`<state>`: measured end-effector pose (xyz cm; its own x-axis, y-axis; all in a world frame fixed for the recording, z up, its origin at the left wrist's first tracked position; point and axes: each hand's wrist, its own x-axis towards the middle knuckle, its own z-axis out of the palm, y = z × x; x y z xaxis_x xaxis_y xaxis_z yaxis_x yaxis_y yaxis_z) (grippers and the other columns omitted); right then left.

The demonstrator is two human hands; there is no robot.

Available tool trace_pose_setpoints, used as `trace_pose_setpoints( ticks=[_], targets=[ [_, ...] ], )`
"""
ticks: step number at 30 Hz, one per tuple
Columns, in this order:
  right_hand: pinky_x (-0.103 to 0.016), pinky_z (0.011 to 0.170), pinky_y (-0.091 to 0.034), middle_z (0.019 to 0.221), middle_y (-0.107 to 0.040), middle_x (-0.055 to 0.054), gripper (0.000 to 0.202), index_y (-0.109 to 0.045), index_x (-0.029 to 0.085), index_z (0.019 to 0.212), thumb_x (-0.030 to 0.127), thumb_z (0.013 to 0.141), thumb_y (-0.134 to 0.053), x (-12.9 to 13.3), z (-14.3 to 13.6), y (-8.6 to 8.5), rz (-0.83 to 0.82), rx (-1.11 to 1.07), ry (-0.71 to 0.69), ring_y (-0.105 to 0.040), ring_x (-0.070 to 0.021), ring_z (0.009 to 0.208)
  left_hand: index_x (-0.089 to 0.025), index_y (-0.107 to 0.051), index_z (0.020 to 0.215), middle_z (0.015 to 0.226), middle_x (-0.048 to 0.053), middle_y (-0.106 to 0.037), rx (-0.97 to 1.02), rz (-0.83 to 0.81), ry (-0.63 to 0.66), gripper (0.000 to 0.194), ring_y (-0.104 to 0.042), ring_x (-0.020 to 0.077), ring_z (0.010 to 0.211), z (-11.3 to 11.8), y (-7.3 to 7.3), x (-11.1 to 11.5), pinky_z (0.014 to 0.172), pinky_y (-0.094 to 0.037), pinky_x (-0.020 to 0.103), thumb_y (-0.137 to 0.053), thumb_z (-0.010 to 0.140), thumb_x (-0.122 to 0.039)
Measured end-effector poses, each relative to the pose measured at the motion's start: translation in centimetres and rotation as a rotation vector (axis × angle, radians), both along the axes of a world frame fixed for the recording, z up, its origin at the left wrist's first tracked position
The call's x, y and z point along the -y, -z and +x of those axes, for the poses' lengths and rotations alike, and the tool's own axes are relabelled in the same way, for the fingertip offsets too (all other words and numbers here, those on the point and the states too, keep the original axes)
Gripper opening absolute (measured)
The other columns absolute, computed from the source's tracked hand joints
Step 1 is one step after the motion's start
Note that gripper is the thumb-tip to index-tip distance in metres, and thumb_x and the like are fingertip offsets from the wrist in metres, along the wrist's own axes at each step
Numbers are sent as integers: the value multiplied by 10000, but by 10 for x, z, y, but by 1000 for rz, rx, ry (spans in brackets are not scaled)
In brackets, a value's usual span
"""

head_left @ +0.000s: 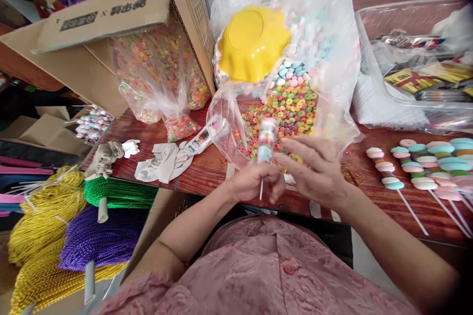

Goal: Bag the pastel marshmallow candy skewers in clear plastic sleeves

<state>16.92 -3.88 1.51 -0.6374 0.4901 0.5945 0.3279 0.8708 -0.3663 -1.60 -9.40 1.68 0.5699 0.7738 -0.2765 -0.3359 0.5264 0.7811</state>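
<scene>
A candy skewer (267, 140) stands upright near the middle of the view, its stacked pieces slightly blurred and its white stick pointing down. My left hand (256, 182) is closed round the stick just below the candies. Just to the right is my right hand (314, 170), fingers spread and pointing left, with nothing visible between them. Behind both hands lies a clear plastic bag (334, 103) with small ring candies (291, 108) and pastel button candies (293, 74). A yellow scalloped bowl (254, 42) rests upside down on the pastel ones.
Finished skewers (417, 165) lie on the wooden table (362, 172) at right, before a clear plastic bin (410, 106). An open cardboard box (111, 19) holds bagged ring candies at left. Gloves (162, 160) lie nearer, with coloured cords (103, 236) below left.
</scene>
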Motion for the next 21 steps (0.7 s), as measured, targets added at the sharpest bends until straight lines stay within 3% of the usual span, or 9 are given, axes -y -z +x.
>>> trace_pose_setpoints(
  ticks=[3, 6, 9, 11, 13, 16, 19, 21],
  targets=[
    [-527, 1075, -333, 1091, -733, 8, 280, -693, 425, 1078, 267, 873, -586, -12, -3, -8, -170, 204, -256, -590, -260, 1185, -196, -446, 475, 520, 28, -513, 51, -54, 334, 426, -476, 131, 454, 8, -9, 12, 465, -403, 291, -605, 790, -433],
    [-444, 917, -410, 848, -722, -17, 204, -704, 342, 983, 265, 862, -558, -13, -15, -13, -166, 345, -374, -638, -206, 860, -213, -423, 430, 459, 8, -428, -114, 16, 429, 445, -376, 118, 415, 7, -10, 16, 434, -351, 294, -557, 801, -419],
    [-360, 686, -396, 734, -671, -49, 224, -673, 223, 987, 219, 803, -546, -7, -24, -20, -68, 533, -392, -543, -175, 623, -228, -434, 446, 433, -7, -401, -432, 283, 304, 406, -375, 133, 414, -5, -6, 13, 466, -364, 294, -529, 812, -375],
    [-320, 600, -357, 709, -664, -45, 428, -620, 170, 1181, 178, 759, -548, -6, -28, -27, -138, 620, -345, -509, -162, 555, -229, -486, 516, 491, 1, -469, -634, 581, 153, 295, -457, 162, 498, -13, -4, 9, 572, -428, 301, -572, 776, -338],
    [-291, 573, -359, 726, -679, -37, 634, -501, 143, 1376, 195, 749, -582, -9, -29, -36, -305, 632, -338, -535, -158, 559, -227, -495, 558, 557, 31, -522, -851, 853, 15, 211, -510, 195, 596, -17, -5, 5, 688, -453, 328, -609, 728, -279],
    [-269, 596, -422, 869, -720, -48, 752, -463, 163, 1429, 303, 726, -691, -20, -28, -46, -585, 513, -393, -616, -171, 668, -224, -452, 564, 597, 84, -537, -1111, 1058, -56, 201, -541, 241, 666, -17, -8, 2, 751, -444, 386, -569, 725, -201],
    [-256, 564, -444, 868, -723, -15, 680, -527, 207, 1356, 314, 712, -718, -25, -24, -46, -811, 379, -407, -628, -159, 652, -211, -490, 639, 658, 90, -549, -1149, 1176, -79, 155, -531, 234, 682, -17, -12, 4, 736, -432, 380, -501, 792, -186],
    [-242, 514, -432, 782, -710, 20, 600, -550, 227, 1310, 259, 726, -683, -22, -21, -42, -974, 351, -450, -610, -139, 572, -206, -506, 668, 667, 75, -545, -1136, 1270, -28, 195, -503, 208, 655, -19, -14, 8, 701, -415, 349, -458, 857, -199]
  ],
)
